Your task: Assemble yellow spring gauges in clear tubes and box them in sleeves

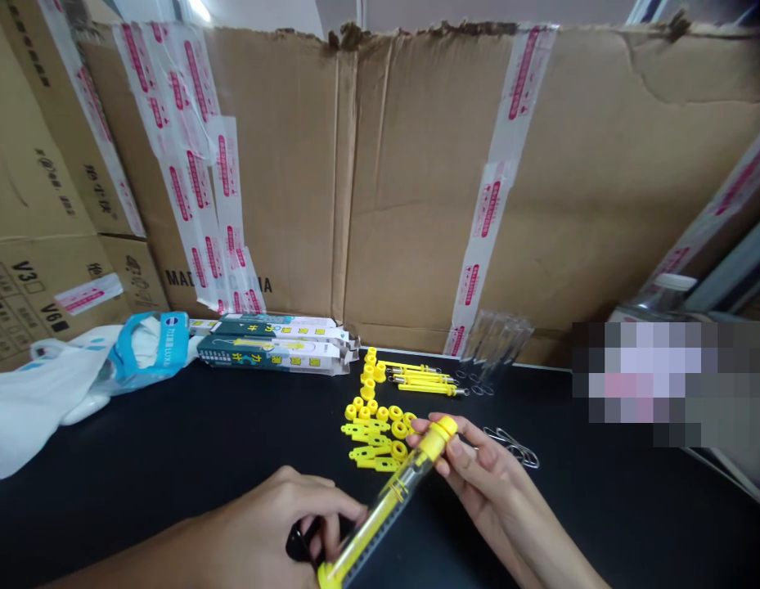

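Note:
My right hand (474,466) grips a clear plastic tube (385,507) near its upper end, which carries a yellow cap (442,436). The tube slants down to the left, with a yellow strip inside and a yellow lower end (329,575). My left hand (275,523) lies at the bottom of the view, curled around a small black object (299,541), with its fingertips against the tube. Just beyond the tube lie loose yellow plastic rings and flat pieces (371,433). Yellow rods with metal tips (420,379) lie farther back.
The black tabletop (171,433) ends at a taped cardboard wall (416,188). Printed boxes (266,353) and a white-and-blue bag (143,353) lie at the left. Clear sleeves (496,345) and wire loops (511,447) lie at the right, beside a blurred patch (662,376).

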Available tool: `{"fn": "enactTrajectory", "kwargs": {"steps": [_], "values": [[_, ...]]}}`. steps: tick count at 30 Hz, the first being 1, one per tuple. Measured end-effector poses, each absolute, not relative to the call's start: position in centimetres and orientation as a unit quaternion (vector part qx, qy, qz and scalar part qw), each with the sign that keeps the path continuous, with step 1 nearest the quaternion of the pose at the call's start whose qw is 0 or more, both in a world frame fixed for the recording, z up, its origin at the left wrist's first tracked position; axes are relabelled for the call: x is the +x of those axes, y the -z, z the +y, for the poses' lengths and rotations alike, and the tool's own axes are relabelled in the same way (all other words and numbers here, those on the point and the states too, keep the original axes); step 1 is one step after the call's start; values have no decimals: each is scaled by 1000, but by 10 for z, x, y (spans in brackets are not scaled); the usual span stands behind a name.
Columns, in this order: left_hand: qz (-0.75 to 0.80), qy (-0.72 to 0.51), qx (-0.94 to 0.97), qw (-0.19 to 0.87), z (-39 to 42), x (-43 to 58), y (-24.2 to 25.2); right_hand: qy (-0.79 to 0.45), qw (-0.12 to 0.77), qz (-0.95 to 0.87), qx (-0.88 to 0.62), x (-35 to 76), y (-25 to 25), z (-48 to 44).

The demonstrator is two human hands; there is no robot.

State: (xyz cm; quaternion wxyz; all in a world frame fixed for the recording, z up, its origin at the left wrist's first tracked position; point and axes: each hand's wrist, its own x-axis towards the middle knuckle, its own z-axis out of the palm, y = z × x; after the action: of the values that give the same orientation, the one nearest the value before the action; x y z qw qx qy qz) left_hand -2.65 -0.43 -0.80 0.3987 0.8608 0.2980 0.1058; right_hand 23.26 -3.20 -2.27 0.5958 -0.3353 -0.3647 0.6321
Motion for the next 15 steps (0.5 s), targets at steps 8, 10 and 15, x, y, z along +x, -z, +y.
{"fn": "enactTrajectory", "kwargs": {"steps": [8,10,15], "values": [[321,-106,873,352,-4,-26,0,-652,599,-323,-333,238,24,-30],[276,-98,901,321,-4,-26,-3,-653,609,-306,-331,238,24,-29],[146,-104,977,118,-9,-25,-4,-657,617,-278,-332,234,17,-32]]}}
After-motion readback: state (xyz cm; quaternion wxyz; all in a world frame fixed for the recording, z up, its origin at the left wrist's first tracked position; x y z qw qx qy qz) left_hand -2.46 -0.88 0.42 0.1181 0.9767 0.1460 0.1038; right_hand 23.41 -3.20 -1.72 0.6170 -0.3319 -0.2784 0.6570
